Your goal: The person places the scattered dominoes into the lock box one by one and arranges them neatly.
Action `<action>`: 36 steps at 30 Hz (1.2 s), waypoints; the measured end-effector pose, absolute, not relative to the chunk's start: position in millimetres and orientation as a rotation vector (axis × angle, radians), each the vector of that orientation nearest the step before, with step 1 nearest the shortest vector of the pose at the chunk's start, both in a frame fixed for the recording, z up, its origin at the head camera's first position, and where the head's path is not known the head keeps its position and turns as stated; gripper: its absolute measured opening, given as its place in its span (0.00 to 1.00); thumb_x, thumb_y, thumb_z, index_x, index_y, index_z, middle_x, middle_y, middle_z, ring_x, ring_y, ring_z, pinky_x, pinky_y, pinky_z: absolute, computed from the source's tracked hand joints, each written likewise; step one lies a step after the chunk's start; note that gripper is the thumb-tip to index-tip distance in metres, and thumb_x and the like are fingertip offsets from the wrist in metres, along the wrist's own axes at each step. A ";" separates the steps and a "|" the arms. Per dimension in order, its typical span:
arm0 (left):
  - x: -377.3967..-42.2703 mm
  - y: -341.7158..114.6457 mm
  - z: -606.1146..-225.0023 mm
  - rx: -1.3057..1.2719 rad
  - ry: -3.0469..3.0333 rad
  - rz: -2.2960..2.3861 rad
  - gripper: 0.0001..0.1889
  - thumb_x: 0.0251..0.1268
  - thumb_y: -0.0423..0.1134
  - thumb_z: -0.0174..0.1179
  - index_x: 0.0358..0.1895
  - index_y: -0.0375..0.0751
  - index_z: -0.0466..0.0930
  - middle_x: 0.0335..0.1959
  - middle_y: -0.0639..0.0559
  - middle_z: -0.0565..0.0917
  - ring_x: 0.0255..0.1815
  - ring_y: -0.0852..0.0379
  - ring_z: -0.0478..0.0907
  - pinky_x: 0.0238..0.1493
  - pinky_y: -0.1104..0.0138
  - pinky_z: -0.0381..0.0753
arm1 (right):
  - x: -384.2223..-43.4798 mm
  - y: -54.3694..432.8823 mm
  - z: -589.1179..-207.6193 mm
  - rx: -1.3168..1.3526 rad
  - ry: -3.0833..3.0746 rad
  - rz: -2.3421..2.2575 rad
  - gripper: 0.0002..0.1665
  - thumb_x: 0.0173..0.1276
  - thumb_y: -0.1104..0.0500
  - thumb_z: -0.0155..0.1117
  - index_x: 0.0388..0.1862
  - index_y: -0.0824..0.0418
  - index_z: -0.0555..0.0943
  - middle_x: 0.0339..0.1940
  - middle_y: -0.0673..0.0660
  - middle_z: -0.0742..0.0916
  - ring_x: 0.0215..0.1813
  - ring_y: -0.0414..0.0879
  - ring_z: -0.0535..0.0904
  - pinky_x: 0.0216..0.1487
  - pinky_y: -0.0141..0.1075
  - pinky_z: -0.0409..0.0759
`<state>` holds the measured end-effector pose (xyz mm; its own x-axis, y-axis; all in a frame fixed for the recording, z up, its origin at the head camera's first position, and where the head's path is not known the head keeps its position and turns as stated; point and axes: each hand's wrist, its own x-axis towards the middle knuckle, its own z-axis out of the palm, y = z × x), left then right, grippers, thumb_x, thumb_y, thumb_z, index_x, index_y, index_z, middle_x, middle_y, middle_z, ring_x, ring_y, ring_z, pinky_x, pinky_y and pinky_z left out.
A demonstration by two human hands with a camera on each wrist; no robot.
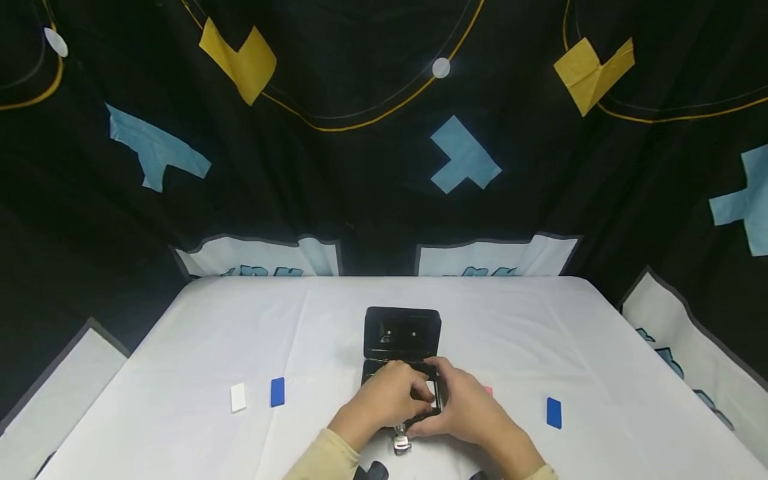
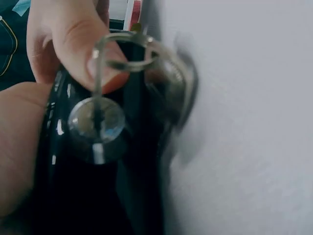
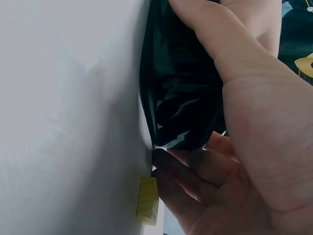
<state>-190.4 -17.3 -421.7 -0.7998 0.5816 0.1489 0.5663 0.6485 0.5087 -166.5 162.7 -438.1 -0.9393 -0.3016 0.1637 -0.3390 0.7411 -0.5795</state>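
Observation:
A small black metal box (image 1: 402,333) stands at the middle of the table with its lid up. My right hand (image 1: 465,403) grips its right end, thumb on the front wall and fingers round the far side. Over the box's inside, my left hand (image 1: 393,393) reaches with curled fingers, thumb and forefinger at a small white block (image 1: 431,392). Part of the box's inside is hidden by this hand. A key stands in the round lock (image 2: 98,120) on the front wall, and a metal key ring (image 2: 129,63) hangs from it.
On the left lie another white block (image 1: 238,397) and a blue block (image 1: 277,392). A second blue block (image 1: 554,413) lies to the right. A yellow block (image 3: 148,200) is beside my right fingers. Dark rounded objects (image 1: 378,471) show at the near edge.

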 end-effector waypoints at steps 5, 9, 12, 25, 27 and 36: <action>-187.4 -22.5 -414.0 1.080 2.873 0.930 0.04 0.62 0.43 0.70 0.37 0.53 0.93 0.51 0.57 0.87 0.53 0.57 0.81 0.56 0.62 0.79 | -167.7 163.8 -438.1 0.509 -2.898 0.980 0.67 0.33 0.25 0.81 0.68 0.59 0.70 0.59 0.61 0.83 0.61 0.56 0.79 0.60 0.53 0.78; -186.4 -48.0 -390.8 1.076 2.857 0.993 0.05 0.62 0.41 0.70 0.39 0.49 0.92 0.42 0.58 0.88 0.39 0.63 0.82 0.42 0.67 0.81 | -167.2 161.3 -436.0 0.441 -2.920 0.978 0.68 0.31 0.26 0.83 0.69 0.58 0.71 0.57 0.60 0.84 0.59 0.55 0.80 0.58 0.54 0.79; -187.0 -83.9 -373.6 0.967 2.893 0.953 0.08 0.60 0.40 0.73 0.42 0.47 0.91 0.39 0.59 0.87 0.34 0.63 0.78 0.37 0.66 0.79 | -166.0 159.3 -435.2 0.392 -2.942 0.970 0.69 0.29 0.27 0.84 0.69 0.57 0.71 0.57 0.60 0.84 0.58 0.55 0.80 0.58 0.55 0.78; -196.8 -224.6 -387.7 0.417 2.830 1.012 0.36 0.39 0.53 0.83 0.59 0.56 0.83 0.55 0.55 0.82 0.62 0.43 0.72 0.53 0.43 0.77 | -163.4 158.5 -436.6 0.377 -2.950 0.998 0.70 0.27 0.29 0.86 0.70 0.56 0.70 0.58 0.59 0.83 0.60 0.55 0.79 0.60 0.56 0.76; -198.5 -229.7 -394.6 0.422 2.802 1.000 0.38 0.35 0.54 0.84 0.59 0.56 0.83 0.54 0.57 0.82 0.62 0.43 0.72 0.54 0.43 0.76 | -162.8 159.1 -436.7 0.377 -2.950 1.001 0.70 0.27 0.29 0.85 0.70 0.56 0.70 0.59 0.60 0.83 0.61 0.56 0.79 0.61 0.57 0.76; -202.0 -238.8 -413.2 0.406 2.815 0.935 0.42 0.24 0.55 0.86 0.55 0.56 0.83 0.50 0.60 0.85 0.65 0.42 0.71 0.63 0.33 0.56 | -164.2 156.8 -436.4 0.367 -2.935 1.041 0.71 0.27 0.29 0.86 0.71 0.56 0.70 0.60 0.61 0.83 0.62 0.57 0.78 0.61 0.57 0.75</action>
